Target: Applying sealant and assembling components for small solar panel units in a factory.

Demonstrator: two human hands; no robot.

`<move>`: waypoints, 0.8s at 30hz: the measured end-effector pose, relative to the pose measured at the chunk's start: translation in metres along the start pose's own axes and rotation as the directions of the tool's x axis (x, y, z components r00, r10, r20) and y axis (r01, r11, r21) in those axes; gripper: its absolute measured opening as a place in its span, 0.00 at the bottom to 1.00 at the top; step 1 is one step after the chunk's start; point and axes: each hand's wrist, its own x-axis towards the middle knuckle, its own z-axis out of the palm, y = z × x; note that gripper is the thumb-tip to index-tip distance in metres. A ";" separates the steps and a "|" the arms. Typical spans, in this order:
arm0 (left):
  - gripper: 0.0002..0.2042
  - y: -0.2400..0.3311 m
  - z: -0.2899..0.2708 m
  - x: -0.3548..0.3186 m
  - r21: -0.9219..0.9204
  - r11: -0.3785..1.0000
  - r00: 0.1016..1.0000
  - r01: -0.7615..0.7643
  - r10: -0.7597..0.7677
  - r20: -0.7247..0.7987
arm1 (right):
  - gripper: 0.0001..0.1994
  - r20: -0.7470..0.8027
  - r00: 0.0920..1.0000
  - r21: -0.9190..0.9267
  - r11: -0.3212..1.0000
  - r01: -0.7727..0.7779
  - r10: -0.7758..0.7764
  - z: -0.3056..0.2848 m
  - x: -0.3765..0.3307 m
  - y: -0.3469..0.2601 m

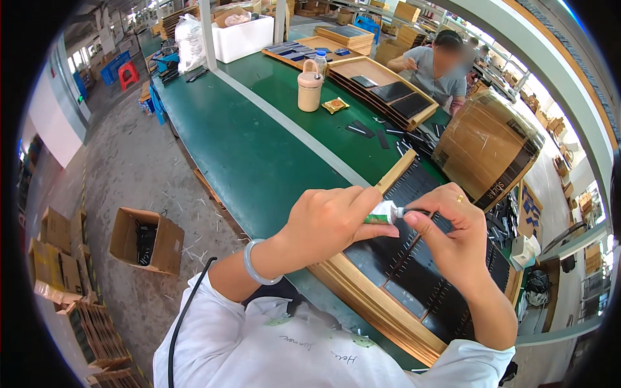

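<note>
Both hands are working over the wooden tray (381, 304): left hand (326, 223) is gripping a small glue tube (381, 213) while right hand (453, 226) is pinching a thin black strip (414, 249) at its nozzle, so it's looking like the gluing step, next probably needing careful placing.

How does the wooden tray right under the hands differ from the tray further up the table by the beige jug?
The near tray lies under both hands and is packed with rows of thin dark strips; the far tray is untouched and holds only a few larger dark sheets. The near tray tops a low stack; so does the far tray. Both are shallow, light wood and sit on the green table. The left hand holds a small tube over the near tray; the right hand pinches its tip.
</note>
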 end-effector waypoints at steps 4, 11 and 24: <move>0.19 0.001 0.000 0.000 -0.132 0.989 0.996 0.070 -0.063 0.059 | 0.07 0.037 0.999 0.072 0.997 -0.030 0.027 -0.003 0.000 0.004; 0.19 0.000 0.000 0.002 -0.153 0.983 0.991 0.102 -0.087 0.100 | 0.09 0.054 0.994 0.177 0.978 -0.107 0.099 -0.003 0.003 0.003; 0.18 0.004 -0.001 0.000 -0.167 0.980 0.992 0.105 -0.090 0.094 | 0.06 0.068 0.963 0.271 0.924 -0.269 0.260 -0.007 -0.003 0.005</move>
